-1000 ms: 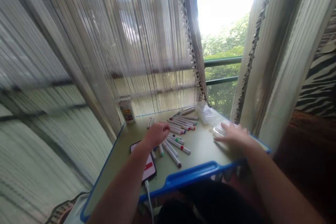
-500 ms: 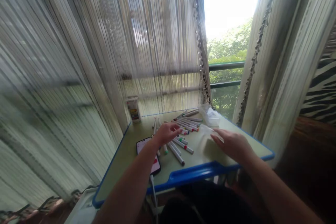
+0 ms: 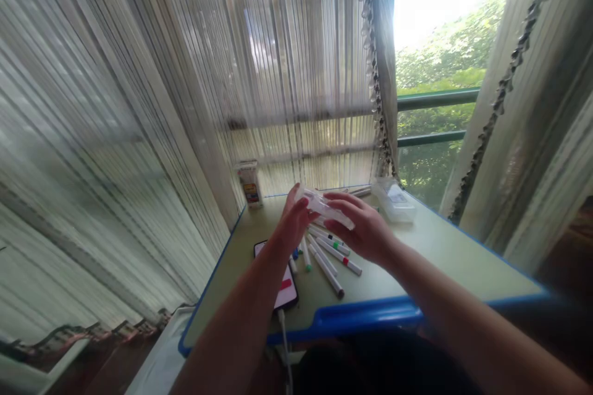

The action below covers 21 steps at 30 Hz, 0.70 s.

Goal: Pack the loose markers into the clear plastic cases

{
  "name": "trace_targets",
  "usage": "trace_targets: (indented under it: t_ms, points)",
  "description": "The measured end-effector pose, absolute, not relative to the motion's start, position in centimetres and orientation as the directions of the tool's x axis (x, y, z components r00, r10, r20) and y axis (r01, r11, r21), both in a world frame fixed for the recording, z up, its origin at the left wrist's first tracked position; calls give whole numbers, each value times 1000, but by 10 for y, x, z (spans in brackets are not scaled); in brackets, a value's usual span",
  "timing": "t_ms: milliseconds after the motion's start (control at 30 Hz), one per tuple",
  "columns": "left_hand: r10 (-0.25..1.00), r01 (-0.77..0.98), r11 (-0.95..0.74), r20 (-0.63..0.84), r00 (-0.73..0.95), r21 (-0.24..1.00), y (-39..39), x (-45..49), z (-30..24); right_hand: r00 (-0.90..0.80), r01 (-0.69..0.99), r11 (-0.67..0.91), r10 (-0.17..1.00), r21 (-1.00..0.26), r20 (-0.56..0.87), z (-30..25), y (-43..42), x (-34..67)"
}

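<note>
A clear plastic case (image 3: 327,208) is held between both hands above the table. My left hand (image 3: 296,216) grips its left end, and my right hand (image 3: 359,225) has its fingers around the right end. Below them several white markers (image 3: 328,270) with coloured bands lie loosely on the table, some hidden by my hands. Just left of the markers, partly behind my left forearm, is a phone (image 3: 288,295) with its screen lit.
The pale table (image 3: 445,253) has a blue raised edge. A second clear plastic box (image 3: 396,200) sits at the back right, and a small printed carton (image 3: 250,185) stands at the back left. A white cable (image 3: 286,345) runs from the phone over the front edge. Curtains hang behind.
My right hand has brought the clear case leftward from the right side of the table. My left hand has come off the markers and taken hold of the case too. The view has shifted slightly.
</note>
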State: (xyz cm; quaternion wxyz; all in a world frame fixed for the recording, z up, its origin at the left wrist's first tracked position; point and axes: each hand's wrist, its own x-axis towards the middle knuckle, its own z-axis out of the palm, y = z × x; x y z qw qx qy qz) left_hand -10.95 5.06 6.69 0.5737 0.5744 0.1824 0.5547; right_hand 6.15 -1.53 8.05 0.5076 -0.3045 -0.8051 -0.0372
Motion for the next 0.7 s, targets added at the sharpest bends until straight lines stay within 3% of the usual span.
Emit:
trace_targets:
  t_ms: [133,267,433,533,700]
  points:
    - [873,-313,-325,410,264,893,58,-119,72,-367,413,822,543,-391,755,86,14,62]
    - [905,-336,-250,343,254,908,64,-125,70,-370,293,772,636,-565,677,84,36,64]
    - [914,-355,-36,175,366,934,66,-144,71,37,209,633,757,-745,653,75,64,72]
    - [863,-330,21,149,482,944,65,-161,79,120,24,496,861,-868,495,70,76,83]
    - [858,-113,53,12,513,992,63,-173,90,-6,-279,140,989,-950,147,67,76,87]
